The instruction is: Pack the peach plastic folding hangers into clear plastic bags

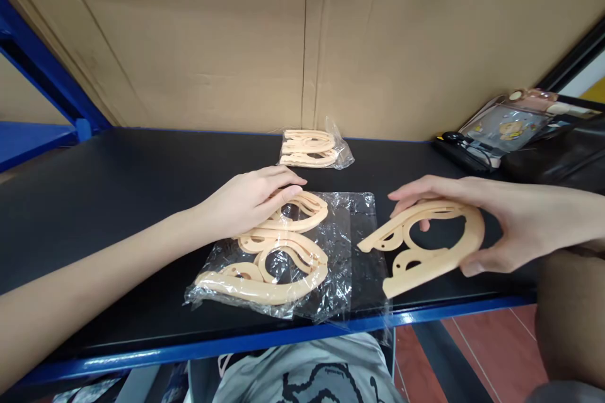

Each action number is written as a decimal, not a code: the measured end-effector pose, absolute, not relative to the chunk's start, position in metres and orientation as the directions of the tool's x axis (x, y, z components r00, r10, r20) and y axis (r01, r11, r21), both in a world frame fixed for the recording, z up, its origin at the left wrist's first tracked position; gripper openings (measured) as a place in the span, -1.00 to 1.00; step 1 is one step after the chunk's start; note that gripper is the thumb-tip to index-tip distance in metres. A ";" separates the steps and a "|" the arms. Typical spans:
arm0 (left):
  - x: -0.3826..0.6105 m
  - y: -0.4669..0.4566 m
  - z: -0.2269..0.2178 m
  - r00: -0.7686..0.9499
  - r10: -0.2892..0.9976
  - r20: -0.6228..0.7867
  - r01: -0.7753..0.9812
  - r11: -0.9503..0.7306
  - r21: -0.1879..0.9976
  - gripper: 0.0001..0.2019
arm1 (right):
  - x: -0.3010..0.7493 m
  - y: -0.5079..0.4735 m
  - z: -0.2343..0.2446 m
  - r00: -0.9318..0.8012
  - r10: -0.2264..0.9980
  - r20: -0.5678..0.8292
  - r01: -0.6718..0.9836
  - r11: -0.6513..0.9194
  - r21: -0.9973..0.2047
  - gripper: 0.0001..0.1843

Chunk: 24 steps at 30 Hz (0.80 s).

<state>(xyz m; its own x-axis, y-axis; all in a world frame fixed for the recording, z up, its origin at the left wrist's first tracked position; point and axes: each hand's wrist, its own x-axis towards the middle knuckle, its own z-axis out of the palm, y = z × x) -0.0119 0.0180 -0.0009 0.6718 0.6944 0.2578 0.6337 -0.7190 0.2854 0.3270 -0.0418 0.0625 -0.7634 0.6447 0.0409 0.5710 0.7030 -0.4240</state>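
My right hand [501, 220] grips a beige folding hanger [466, 239] by its rounded end, thumb below and fingers behind. Its two arms are folded toward each other and their tips point left, near the open side of a clear plastic bag [340, 252]. Inside this bag lie folded beige hangers [293, 283], one above the other. My left hand [258, 198] lies over the upper hanger in the bag, fingers stretched out and touching the plastic; part of that hanger is hidden beneath it.
A second clear bag of beige hangers [309, 148] lies at the back of the black tabletop [142, 201]. At the right stand a pouch [505, 129], a black mouse [452, 137] and a dark bag [562, 154]. Cardboard [212, 44] walls the back; a blue edge [212, 346] runs along the front.
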 end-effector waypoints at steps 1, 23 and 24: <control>-0.011 0.018 -0.002 0.672 0.693 0.260 0.629 -0.720 0.294 -0.55 | 0.324 -0.043 0.061 -0.768 0.641 0.018 0.575 0.701 -0.421 -0.12; -0.007 0.024 -0.016 0.438 0.865 0.245 0.483 -0.456 0.748 -0.55 | 0.297 -0.038 0.035 -0.688 0.720 0.096 0.684 0.686 -0.248 -0.30; -0.007 0.024 -0.016 0.439 0.863 0.252 0.479 -0.461 0.747 -0.55 | 0.298 -0.038 0.036 -0.688 0.719 0.099 0.682 0.687 -0.252 -0.31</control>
<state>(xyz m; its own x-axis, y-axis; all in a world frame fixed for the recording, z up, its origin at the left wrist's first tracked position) -0.0071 0.0241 -0.0165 0.4385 0.8627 0.2517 0.4793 -0.4614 0.7466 0.2979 -0.0384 0.0361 -0.6878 0.7191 0.0994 0.6816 0.6868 -0.2523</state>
